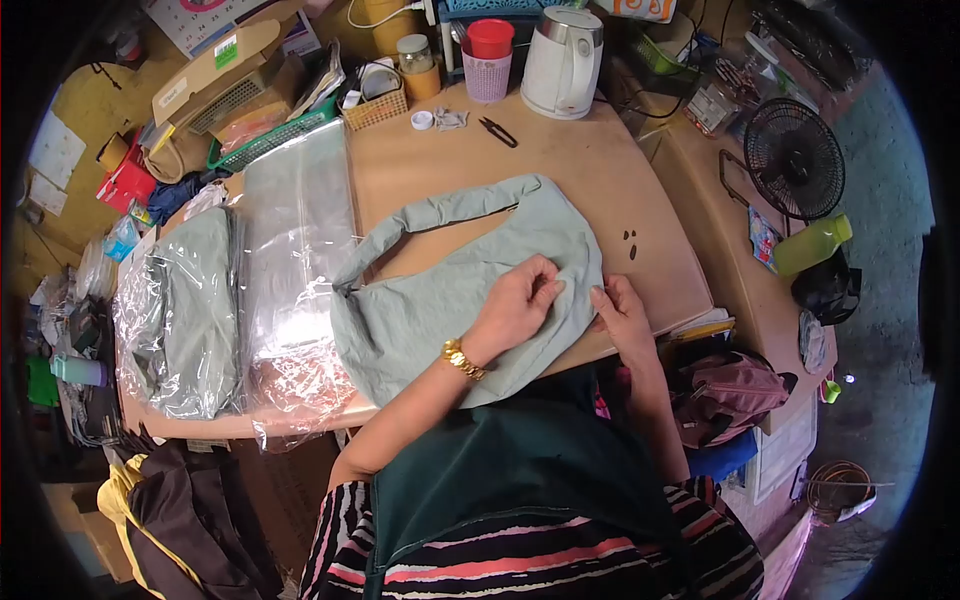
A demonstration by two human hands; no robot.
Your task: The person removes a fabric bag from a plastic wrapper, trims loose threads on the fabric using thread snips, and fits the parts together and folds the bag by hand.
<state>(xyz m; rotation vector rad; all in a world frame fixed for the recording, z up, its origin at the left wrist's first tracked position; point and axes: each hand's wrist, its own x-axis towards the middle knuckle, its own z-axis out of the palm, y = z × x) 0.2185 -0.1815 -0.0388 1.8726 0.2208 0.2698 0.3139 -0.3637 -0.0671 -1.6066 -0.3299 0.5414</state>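
Observation:
A pale green fabric shoulder bag [440,290] lies spread on the brown tabletop, its padded strap looping toward the back. My left hand [515,305], with a gold bracelet or watch at the wrist, rests on the bag's right part. Its fingers are curled in a pinch at the cloth, and the fingertips are partly hidden. At the bag's right edge my right hand [625,312] grips the fabric between thumb and fingers. Some small dark pieces [631,246] lie on the table beyond that hand.
Left of the bag lie clear plastic sleeves [300,220] and a plastic-wrapped green bag [190,310]. Dark thread snips [497,132], a white kettle [562,65] and a lidded pink cup [488,62] stand or lie at the back. A black fan [795,158] is at right.

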